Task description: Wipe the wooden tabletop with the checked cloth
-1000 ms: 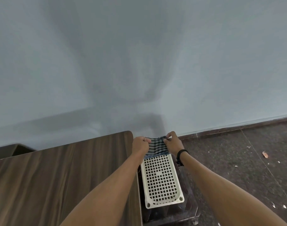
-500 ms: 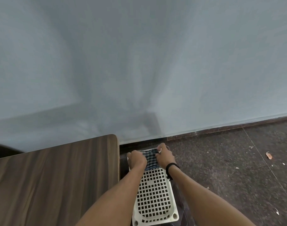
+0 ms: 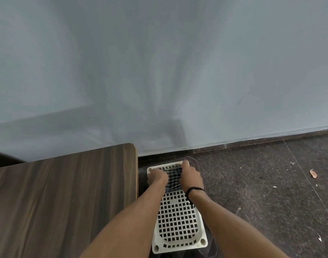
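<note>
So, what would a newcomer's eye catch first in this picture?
The left hand and right hand grip a checked cloth over the far end of a white grid tray, low in the middle. Left of it lies the dark wooden table; a pale wall fills the upper half.

The cloth [image 3: 173, 178] lies on the perforated tray [image 3: 178, 222], right of the tabletop [image 3: 66, 192], before the wall [image 3: 159, 71].

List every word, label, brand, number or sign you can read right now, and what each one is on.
None: no word, label, brand, number or sign can be read in the head view.
The checked cloth, gripped by the left hand and the right hand, shows only its pattern.
The white perforated tray, wooden tabletop, black wristband, wall and floor show no markings.
</note>
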`<state>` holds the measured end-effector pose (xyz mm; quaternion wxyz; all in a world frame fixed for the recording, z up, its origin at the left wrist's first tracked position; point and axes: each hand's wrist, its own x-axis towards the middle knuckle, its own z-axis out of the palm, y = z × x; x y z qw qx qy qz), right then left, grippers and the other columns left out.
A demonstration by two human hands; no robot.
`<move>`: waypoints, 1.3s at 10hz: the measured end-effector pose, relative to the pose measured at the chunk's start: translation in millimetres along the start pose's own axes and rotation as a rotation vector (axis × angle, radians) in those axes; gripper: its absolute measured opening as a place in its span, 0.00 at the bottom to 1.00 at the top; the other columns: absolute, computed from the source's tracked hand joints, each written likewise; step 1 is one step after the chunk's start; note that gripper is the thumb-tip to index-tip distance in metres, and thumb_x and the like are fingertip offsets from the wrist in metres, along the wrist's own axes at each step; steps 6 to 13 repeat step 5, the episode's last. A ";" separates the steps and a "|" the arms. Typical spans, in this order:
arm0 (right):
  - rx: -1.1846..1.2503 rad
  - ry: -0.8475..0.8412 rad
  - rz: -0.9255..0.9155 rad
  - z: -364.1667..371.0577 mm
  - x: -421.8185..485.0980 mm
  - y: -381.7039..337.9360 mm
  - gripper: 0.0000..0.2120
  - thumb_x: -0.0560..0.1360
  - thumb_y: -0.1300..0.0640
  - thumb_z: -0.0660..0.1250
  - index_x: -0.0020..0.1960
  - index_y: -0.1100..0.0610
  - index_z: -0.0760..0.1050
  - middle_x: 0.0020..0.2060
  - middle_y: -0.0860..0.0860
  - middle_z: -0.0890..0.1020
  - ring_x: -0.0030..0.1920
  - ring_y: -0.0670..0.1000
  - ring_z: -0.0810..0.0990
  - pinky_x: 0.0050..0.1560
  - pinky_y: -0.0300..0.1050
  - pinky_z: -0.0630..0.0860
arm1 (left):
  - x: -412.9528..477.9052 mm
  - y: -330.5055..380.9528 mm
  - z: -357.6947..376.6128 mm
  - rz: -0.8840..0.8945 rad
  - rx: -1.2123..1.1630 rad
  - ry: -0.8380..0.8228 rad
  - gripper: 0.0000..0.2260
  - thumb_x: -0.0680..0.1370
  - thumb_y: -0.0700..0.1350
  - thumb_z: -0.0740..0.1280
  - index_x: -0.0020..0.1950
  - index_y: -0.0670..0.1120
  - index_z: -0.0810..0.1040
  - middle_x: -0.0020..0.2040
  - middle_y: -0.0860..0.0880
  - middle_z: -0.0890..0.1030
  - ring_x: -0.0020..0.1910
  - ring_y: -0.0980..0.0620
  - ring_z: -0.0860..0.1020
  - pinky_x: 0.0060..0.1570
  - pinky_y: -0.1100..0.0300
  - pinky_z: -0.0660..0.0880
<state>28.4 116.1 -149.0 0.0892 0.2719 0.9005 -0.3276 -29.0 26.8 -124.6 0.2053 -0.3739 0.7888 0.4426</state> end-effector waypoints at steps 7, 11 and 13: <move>-0.219 0.021 -0.055 -46.1 -63.9 -11.0 0.09 0.79 0.61 0.57 0.58 0.55 0.69 0.51 0.52 0.82 0.51 0.57 0.82 0.42 0.49 0.72 | -72.9 15.3 -34.4 0.012 -0.090 -0.170 0.21 0.84 0.41 0.55 0.78 0.43 0.59 0.71 0.39 0.68 0.65 0.41 0.72 0.55 0.53 0.72; -0.219 0.021 -0.055 -46.1 -63.9 -11.0 0.09 0.79 0.61 0.57 0.58 0.55 0.69 0.51 0.52 0.82 0.51 0.57 0.82 0.42 0.49 0.72 | -72.9 15.3 -34.4 0.012 -0.090 -0.170 0.21 0.84 0.41 0.55 0.78 0.43 0.59 0.71 0.39 0.68 0.65 0.41 0.72 0.55 0.53 0.72; -0.219 0.021 -0.055 -46.1 -63.9 -11.0 0.09 0.79 0.61 0.57 0.58 0.55 0.69 0.51 0.52 0.82 0.51 0.57 0.82 0.42 0.49 0.72 | -72.9 15.3 -34.4 0.012 -0.090 -0.170 0.21 0.84 0.41 0.55 0.78 0.43 0.59 0.71 0.39 0.68 0.65 0.41 0.72 0.55 0.53 0.72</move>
